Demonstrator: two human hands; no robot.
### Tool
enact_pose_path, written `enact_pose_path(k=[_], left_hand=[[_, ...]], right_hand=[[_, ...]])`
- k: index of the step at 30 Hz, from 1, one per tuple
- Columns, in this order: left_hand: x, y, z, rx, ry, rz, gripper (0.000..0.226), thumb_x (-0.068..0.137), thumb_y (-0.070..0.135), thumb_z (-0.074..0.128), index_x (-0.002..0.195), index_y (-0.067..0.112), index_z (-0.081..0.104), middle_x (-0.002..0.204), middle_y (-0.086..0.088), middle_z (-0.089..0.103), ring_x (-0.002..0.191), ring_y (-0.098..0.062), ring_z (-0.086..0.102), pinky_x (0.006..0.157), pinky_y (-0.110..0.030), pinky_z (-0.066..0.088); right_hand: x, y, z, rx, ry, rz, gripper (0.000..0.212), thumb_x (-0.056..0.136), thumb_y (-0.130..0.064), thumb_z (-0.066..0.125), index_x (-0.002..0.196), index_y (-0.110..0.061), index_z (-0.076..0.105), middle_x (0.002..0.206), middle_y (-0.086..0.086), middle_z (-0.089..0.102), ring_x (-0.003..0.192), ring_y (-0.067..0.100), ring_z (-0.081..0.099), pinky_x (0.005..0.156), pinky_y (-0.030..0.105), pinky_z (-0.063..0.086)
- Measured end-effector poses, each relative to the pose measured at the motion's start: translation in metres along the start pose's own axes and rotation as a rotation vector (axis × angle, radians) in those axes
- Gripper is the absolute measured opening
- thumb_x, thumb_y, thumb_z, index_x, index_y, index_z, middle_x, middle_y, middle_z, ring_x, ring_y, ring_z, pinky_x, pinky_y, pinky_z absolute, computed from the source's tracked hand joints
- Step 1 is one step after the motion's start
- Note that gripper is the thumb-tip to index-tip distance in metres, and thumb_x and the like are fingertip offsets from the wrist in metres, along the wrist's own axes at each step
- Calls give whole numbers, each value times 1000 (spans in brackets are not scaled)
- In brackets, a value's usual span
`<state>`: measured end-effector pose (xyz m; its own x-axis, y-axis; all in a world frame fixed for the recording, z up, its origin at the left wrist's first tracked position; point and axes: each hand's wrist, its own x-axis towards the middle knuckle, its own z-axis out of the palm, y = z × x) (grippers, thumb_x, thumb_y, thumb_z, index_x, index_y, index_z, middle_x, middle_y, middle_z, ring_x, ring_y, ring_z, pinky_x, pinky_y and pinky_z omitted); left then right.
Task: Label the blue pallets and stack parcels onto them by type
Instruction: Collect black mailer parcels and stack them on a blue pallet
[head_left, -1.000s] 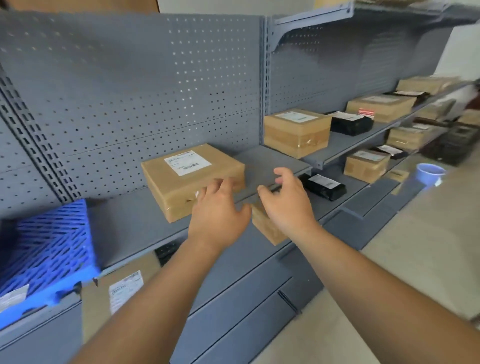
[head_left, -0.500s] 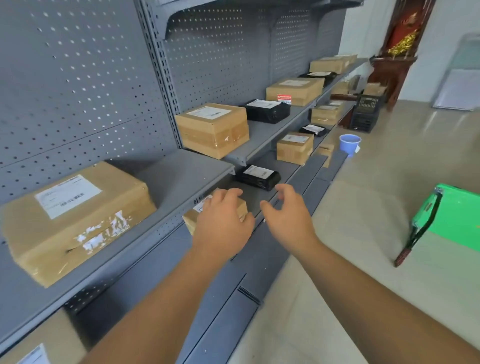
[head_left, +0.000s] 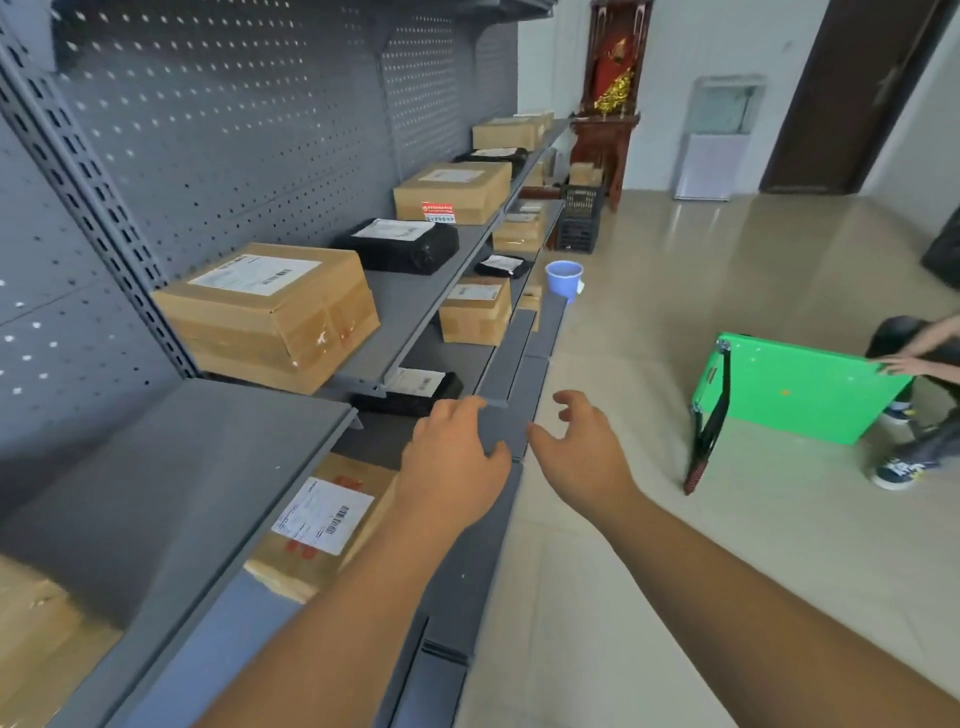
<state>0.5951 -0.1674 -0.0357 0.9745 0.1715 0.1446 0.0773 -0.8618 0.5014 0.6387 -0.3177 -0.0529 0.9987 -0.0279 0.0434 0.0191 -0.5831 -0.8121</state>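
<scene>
My left hand (head_left: 451, 467) and my right hand (head_left: 582, 451) hover side by side in front of the grey shelving, fingers loosely spread, holding nothing. Just left of my left wrist, a small cardboard parcel (head_left: 324, 525) with a white label lies on the lower shelf. Beyond my fingers lies a black parcel (head_left: 410, 389) on the same lower level. A large cardboard box (head_left: 270, 317) sits on the upper shelf, followed by a black bag parcel (head_left: 397, 247) and another box (head_left: 452, 193). No blue pallet is in view.
More boxes line the shelves toward the far end, beside a black crate (head_left: 577, 221) and a blue cup (head_left: 563, 278). On the tiled floor at right a green board (head_left: 800, 395) is held by another person (head_left: 919, 374). A dark door (head_left: 841, 93) stands behind.
The view has swung right along the shelving; the blue pallet and the first large box have left the frame. Both hands stayed outstretched and empty, now over the lower shelf edge.
</scene>
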Motion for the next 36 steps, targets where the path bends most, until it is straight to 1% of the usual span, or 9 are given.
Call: enact_pose_path(k=[7,10,14,17,21,24,29,34,36], left_hand=[[63,22,34,-26,-98,64,55,95,38,59,146,26,45,149,-1,46,130,-27,46,101,-49,47],[92,39,53,-25,-134,100,55,96,39,59,147,27,44,150,-1,44,132,-26,44,103,-48,46],[135,68,84,8,-169,129,53,96,41,57,146,28,43,149,1,44,129,-26,46,101,-45,47],[171,95,108,19,-185,123,54,97,41,57,147,28,43,151,2,43,132,-25,45,102,-46,46],[221,136,137,18,-194,117,58,97,41,57,151,28,40,154,2,40,136,-24,44,104,-46,46],[256,155,159,28,-196,99,57,97,40,57,150,30,40,153,2,41,134,-24,44,99,-45,48],[309,157,185,19,-202,52,50,96,37,57,145,28,46,145,0,47,122,-24,50,93,-40,48],[365,145,211,31,-201,1,39,103,37,46,140,25,49,142,-2,49,123,-25,50,85,-36,40],[391,132,219,27,-204,-16,40,104,36,44,142,24,48,144,-3,48,125,-26,50,89,-37,42]], right_hand=[[51,35,-14,-30,55,111,58,91,-43,61,143,-25,43,139,6,52,122,30,53,91,39,50],[79,54,-24,-52,69,135,58,89,-43,60,142,-25,44,138,7,53,123,30,52,87,35,45],[124,78,-44,-79,39,157,61,87,-50,59,143,-28,43,139,6,52,126,29,50,95,39,44],[160,96,-63,-93,8,168,63,87,-53,58,144,-29,43,141,6,51,129,29,48,102,43,43],[209,117,-90,-110,-50,184,63,88,-56,55,144,-31,43,142,5,50,129,30,47,103,44,42],[246,133,-104,-103,-91,186,64,88,-58,52,145,-32,42,144,5,48,130,31,47,104,45,43],[302,151,-113,-89,-117,218,61,90,-56,51,146,-31,41,144,5,48,128,30,48,105,46,43],[361,155,-97,-97,-154,212,62,91,-52,54,147,-30,40,145,5,47,130,29,47,105,44,43],[388,153,-85,-116,-174,201,62,91,-51,56,148,-29,40,145,6,47,131,29,47,105,44,43]])
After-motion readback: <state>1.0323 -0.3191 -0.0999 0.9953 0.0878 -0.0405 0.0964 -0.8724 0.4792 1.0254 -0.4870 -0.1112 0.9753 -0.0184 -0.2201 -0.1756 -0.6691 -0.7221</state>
